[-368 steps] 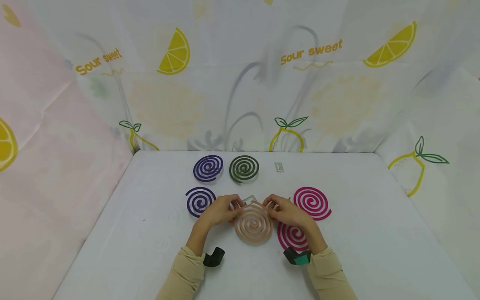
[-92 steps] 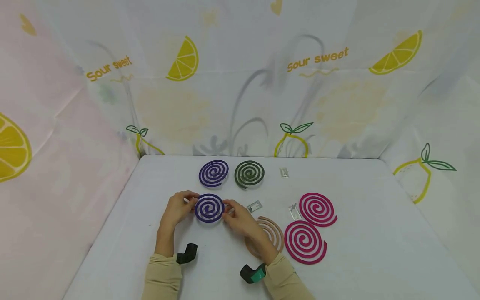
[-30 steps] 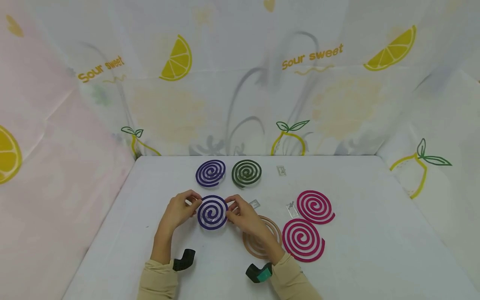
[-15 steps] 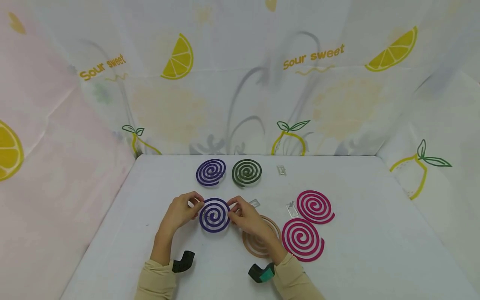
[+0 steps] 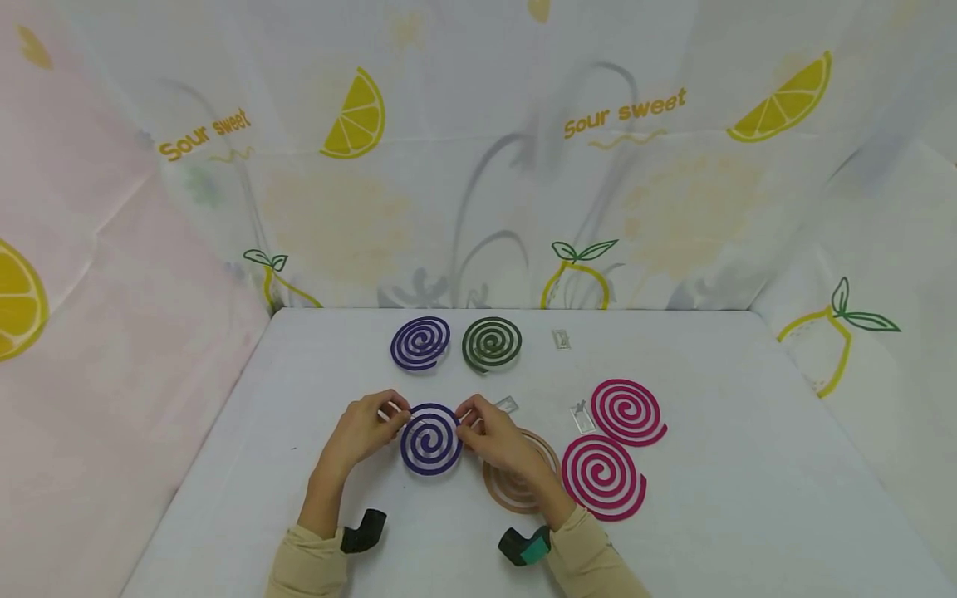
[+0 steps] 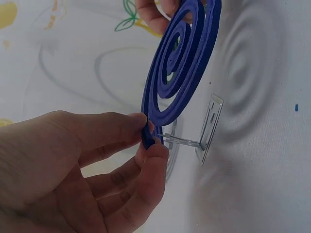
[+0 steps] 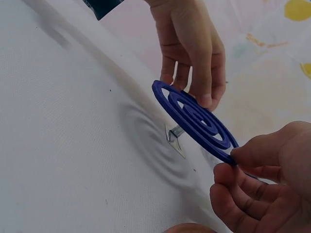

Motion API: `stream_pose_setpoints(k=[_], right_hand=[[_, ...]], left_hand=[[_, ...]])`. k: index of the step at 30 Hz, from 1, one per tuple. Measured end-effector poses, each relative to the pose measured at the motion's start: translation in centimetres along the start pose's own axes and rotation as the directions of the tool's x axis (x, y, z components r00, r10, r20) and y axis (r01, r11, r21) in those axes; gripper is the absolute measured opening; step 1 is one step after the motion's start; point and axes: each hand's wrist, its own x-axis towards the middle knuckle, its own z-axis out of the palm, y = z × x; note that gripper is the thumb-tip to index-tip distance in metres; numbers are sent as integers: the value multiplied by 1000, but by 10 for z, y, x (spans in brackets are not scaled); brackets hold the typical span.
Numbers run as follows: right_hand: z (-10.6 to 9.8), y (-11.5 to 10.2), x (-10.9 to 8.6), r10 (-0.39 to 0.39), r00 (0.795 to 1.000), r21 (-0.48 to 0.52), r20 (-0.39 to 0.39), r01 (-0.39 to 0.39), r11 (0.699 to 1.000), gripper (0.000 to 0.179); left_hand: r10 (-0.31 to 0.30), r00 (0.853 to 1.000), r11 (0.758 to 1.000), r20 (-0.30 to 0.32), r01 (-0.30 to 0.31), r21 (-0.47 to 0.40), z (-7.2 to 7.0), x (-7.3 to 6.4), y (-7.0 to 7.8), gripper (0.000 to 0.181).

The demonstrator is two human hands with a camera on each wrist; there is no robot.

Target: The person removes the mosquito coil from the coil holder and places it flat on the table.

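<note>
A person's left hand (image 5: 366, 428) and right hand (image 5: 495, 436) pinch opposite edges of a blue coil (image 6: 183, 99), thumbs and fingertips closed narrowly on its rim. The coil is held clear of the white table (image 5: 718, 498), its ringed shadow falling on the surface below. Beneath it, a metal stand (image 6: 211, 124) points a thin prong up toward the rings; whether the two touch cannot be told.

Under the right forearm lies a tan coil (image 5: 514, 479), partly covered, with a near pink coil (image 5: 601, 473) just beside it and a far pink coil (image 5: 626, 408) directly behind that. A second stand (image 5: 506, 405) lies just past the right hand, a third (image 5: 583, 419) next to the far pink coil.

Toward the back edge, a second blue coil (image 5: 422, 339) and a green coil (image 5: 492, 340) sit side by side, a fourth stand (image 5: 561, 340) to their right. Behind hangs a pale backdrop (image 5: 441, 166) printed with lemons and the words "Sour sweet."
</note>
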Motion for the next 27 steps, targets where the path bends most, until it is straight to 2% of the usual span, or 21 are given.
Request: stream_pose_setpoints(k=[4,14,20,27], right_hand=[[-2,0,0,12,1000,-26,4,-12,1000,20],[-5,12,0,-40,999,-57,25,42,997,23],[-7,12,-2,-55,998,-111,26,58,992,22],[-10,12,-5,-88,995,-190,51,96,977,22]], left_hand=[[5,1000,1000,-3,-5,1,1,-1,1,8],[-32,999,999,41,32,20,7,-1,3,6],[16,997,1000,73,-17,13,9,-2,3,5],[63,987,998,145,-66,20,10,-3,3,4]])
